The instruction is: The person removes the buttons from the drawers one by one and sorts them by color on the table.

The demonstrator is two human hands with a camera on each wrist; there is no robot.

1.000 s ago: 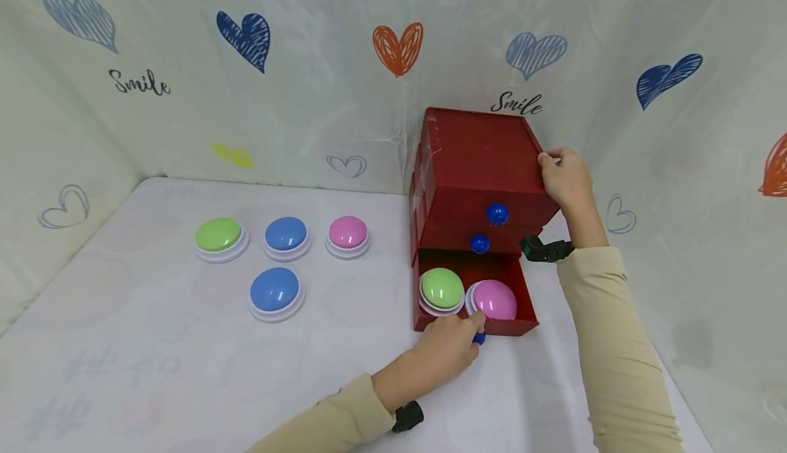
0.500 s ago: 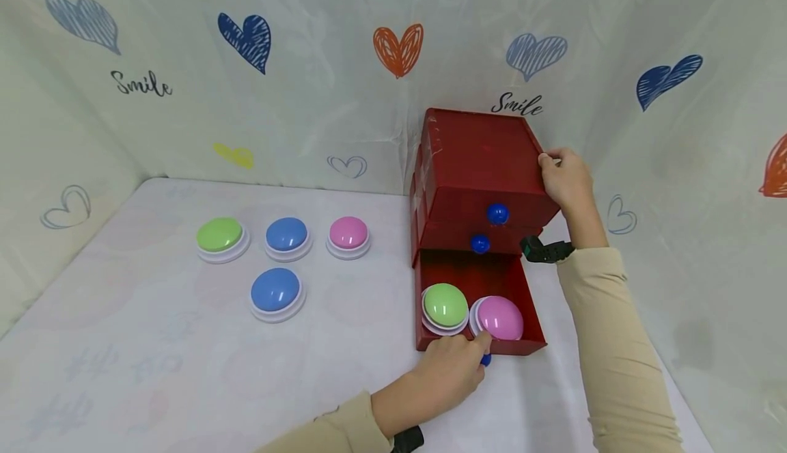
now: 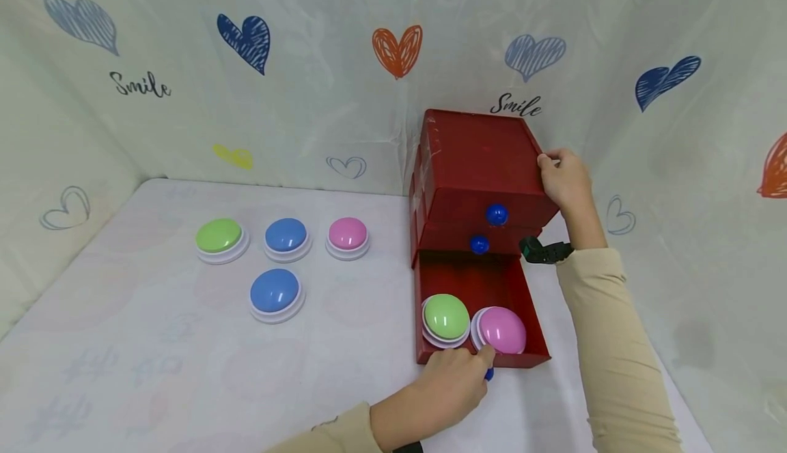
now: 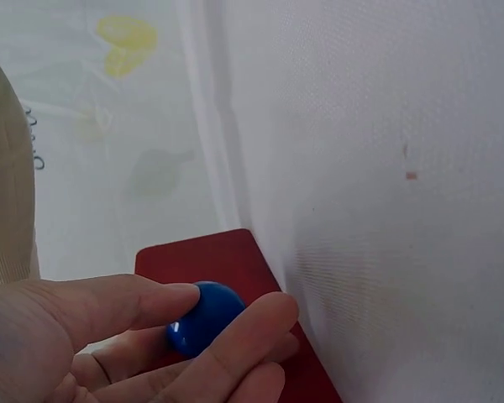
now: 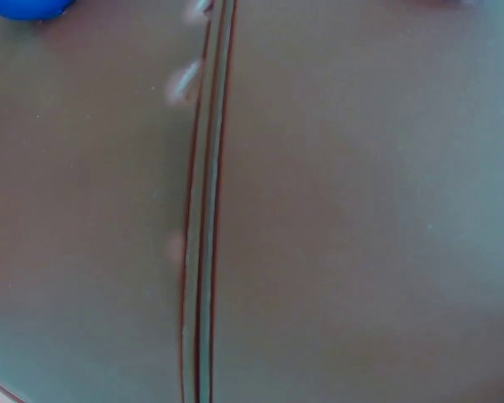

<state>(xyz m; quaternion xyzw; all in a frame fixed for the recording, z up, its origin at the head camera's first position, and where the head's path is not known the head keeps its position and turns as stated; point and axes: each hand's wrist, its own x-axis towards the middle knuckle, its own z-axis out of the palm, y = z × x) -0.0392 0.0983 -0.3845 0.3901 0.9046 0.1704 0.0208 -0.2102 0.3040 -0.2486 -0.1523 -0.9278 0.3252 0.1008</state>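
My left hand point(image 3: 439, 388) pinches the blue knob point(image 4: 206, 321) of the bottom drawer point(image 3: 482, 275), with the thumb on one side and fingers on the other. That drawer is pulled out from a red drawer cabinet point(image 3: 482, 149). Inside it, near the front, a green dome button point(image 3: 446, 316) and a pink dome button point(image 3: 503, 331) lie side by side on white bases. My right hand point(image 3: 565, 180) holds the cabinet's upper right edge. In the right wrist view only the cabinet's red surface point(image 5: 344, 218) and a knob point(image 5: 29, 7) show clearly; the hand itself is hardly seen.
On the white table point(image 3: 184, 371) left of the cabinet stand a green button point(image 3: 218, 236), two blue buttons, one behind point(image 3: 285, 235) and one in front point(image 3: 274, 291), and a pink button point(image 3: 347, 234). Two upper drawers are closed. A heart-printed curtain point(image 3: 320, 111) hangs behind.
My left hand has drawn the bottom drawer further out toward me, and the green and pink buttons in it came along. The right hand has stayed on the cabinet's edge.
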